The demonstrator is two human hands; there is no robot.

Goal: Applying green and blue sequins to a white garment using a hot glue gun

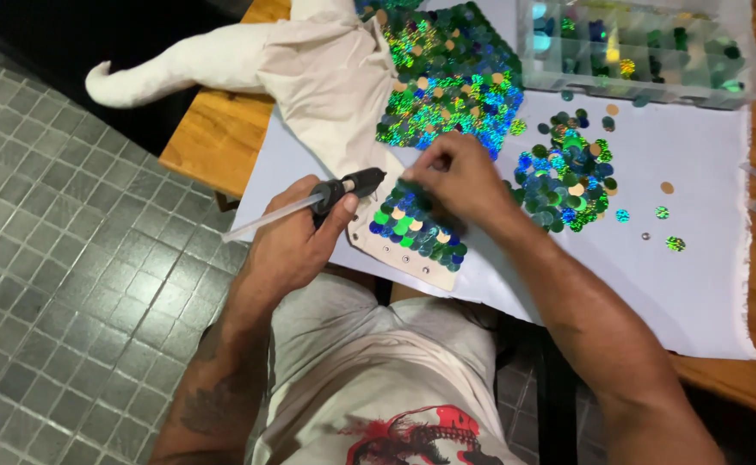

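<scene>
My left hand grips a black glue gun with a clear glue stick poking out behind; its nozzle points right at the cloth. My right hand presses fingertips onto a round shiny sequin on the cream stuffed cloth figure. Green and blue holographic sequins cover the near limb of the figure, and a large patch of sequins covers its body. A loose heap of sequins lies just right of my right hand.
A white paper sheet covers the wooden table. A clear compartment box of sequins stands at the far right. A few stray sequins dot the paper. Grey tiled floor lies to the left.
</scene>
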